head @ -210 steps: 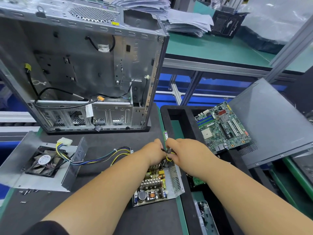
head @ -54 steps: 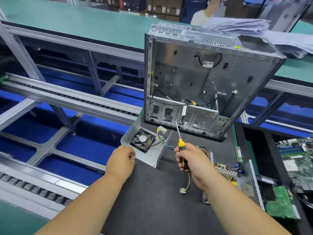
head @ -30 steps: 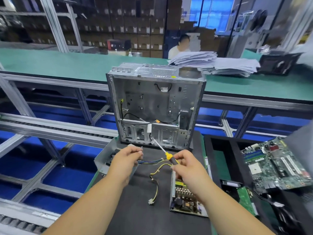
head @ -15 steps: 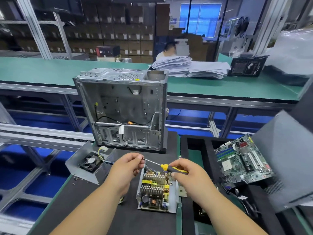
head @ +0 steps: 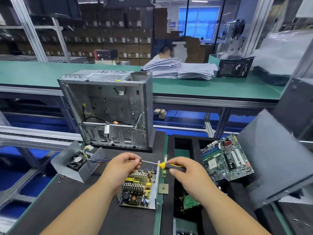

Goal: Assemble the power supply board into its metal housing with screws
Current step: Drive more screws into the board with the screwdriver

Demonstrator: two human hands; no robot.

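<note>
Yellow-handled screwdriver [head: 166,165] lies sideways above the board [head: 137,189]; right hand [head: 184,172] fingers grip its handle, left hand [head: 122,168] fingers pinch its tip.

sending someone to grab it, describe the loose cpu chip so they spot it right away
Find the open computer case standing on the black mat. In front of it lies the power supply board. The cpu chip lies flat just right of that board: a small, bare olive-gold square.

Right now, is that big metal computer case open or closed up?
Open. The computer case stands upright with its near side panel off, so its bare interior and loose cables show.
</note>
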